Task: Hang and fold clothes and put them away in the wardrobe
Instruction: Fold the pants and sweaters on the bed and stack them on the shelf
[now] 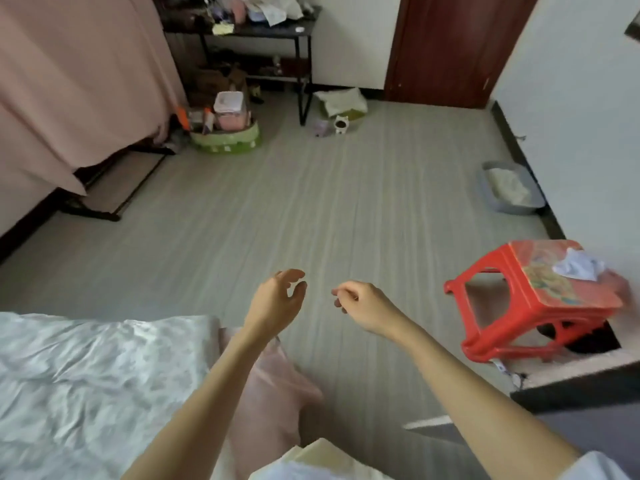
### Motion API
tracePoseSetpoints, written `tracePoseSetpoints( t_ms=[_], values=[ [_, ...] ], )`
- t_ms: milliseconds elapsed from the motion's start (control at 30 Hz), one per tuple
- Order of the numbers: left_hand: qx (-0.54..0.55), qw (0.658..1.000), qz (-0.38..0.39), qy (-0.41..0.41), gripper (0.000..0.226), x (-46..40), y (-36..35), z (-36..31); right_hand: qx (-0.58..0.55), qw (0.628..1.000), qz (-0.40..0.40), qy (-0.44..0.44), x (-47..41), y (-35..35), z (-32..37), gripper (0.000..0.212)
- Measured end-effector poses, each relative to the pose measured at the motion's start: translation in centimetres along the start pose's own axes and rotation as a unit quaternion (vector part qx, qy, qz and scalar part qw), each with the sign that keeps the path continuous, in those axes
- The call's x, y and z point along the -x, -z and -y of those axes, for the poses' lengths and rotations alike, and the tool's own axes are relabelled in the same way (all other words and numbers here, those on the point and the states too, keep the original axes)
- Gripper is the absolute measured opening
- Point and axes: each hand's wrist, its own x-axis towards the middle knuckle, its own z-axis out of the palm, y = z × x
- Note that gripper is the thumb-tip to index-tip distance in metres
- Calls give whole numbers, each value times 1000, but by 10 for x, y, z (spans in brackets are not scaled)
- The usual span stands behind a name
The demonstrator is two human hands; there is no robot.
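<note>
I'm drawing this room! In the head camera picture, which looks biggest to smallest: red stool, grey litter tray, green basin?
1. red stool, though it is nearest the camera
2-3. grey litter tray and green basin look alike; unranked

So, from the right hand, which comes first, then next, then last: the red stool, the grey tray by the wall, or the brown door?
From the right hand, in the head view:
1. Red stool, just to its right.
2. Grey tray, farther off by the right wall.
3. Brown door, at the far end of the room.

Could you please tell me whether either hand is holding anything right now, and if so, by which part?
Nothing is held. The left hand and right hand hang over the bare floor, fingers loosely curled and empty.
</note>
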Motion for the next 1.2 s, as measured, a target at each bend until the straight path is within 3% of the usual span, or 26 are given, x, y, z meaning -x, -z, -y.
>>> tracePoseSetpoints(
  t_ms=[433,700,967,1200],
  values=[
    [11,992,-95,80,30,-206,47,26,67,995,70,32,-252,34,64,30],
    [58,965,-190,172,31,-298,85,49,148,976,123,99,-394,47,124,30],
    [77,875,-322,353,31,-274,165,165,197,912,293,210,-468,-85,237,27],
    [122,789,-413,438,31,-241,249,281,255,838,388,287,-492,-239,349,29]
  ],
)
